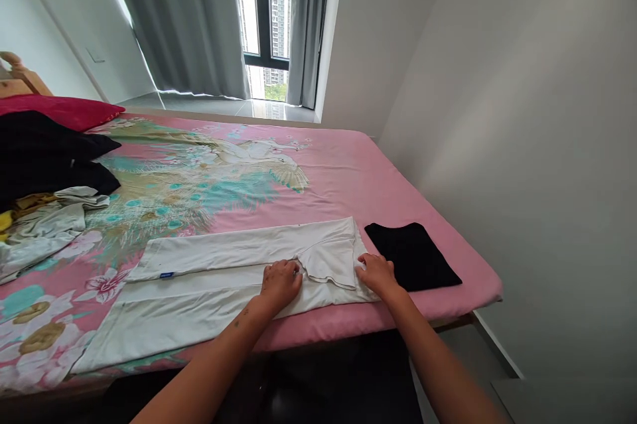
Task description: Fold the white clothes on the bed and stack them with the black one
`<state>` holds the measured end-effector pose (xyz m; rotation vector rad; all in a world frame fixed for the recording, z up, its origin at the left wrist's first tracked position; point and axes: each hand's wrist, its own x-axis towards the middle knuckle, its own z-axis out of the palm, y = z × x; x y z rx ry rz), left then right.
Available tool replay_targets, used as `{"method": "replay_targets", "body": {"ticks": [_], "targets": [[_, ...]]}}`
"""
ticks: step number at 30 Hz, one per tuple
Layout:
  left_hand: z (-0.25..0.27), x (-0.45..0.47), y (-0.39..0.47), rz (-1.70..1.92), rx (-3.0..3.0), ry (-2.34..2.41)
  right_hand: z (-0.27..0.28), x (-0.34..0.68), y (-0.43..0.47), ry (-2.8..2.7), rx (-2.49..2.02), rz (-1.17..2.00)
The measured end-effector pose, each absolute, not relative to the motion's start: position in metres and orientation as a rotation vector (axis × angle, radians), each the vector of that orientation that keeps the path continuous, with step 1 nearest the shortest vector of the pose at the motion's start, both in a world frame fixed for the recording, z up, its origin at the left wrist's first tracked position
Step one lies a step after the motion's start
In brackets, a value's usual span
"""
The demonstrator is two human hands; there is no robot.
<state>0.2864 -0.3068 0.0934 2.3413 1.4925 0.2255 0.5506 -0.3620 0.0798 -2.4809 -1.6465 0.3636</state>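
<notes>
A white T-shirt (pixel 209 258) lies lengthwise along the front of the bed, its far side folded inward and a sleeve turned back at the right end. A small blue tag shows on its edge at the left. My left hand (pixel 281 286) is closed on the cloth beside the sleeve, fingers curled. At the shirt's right end, my right hand (pixel 377 273) pinches the fabric near the sleeve; its fingertips are partly hidden. Just beyond that hand is a folded black garment (pixel 415 258), flat on the bed.
The bed has a pink floral sheet (pixel 343 172). On the left are dark clothes (pixel 44 158), a crumpled pale garment (pixel 54 228) and a red pillow (pixel 64 111). A grey wall (pixel 537 178) runs along the right; grey curtains (pixel 179 19) hang by the window.
</notes>
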Motion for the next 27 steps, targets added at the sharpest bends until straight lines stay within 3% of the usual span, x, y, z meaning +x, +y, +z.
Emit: {"method": "replay_targets", "body": {"ticks": [8,15,23,27], "targets": [[0.100,0.296,-0.302,0.081,2.210,1.412,0.090,0.558,-0.366,-1.580,-2.374,0.528],[0.109,0.285,-0.308,-0.045,2.217,1.116,0.091,0.575,-0.410,-1.611,-1.912,1.050],[0.103,0.308,-0.327,0.098,2.231,1.243,0.073,0.557,-0.395,-1.382,-1.984,0.942],[0.102,0.297,-0.346,0.288,2.248,1.106,0.075,0.557,-0.420,-1.339,-1.691,1.158]]}}
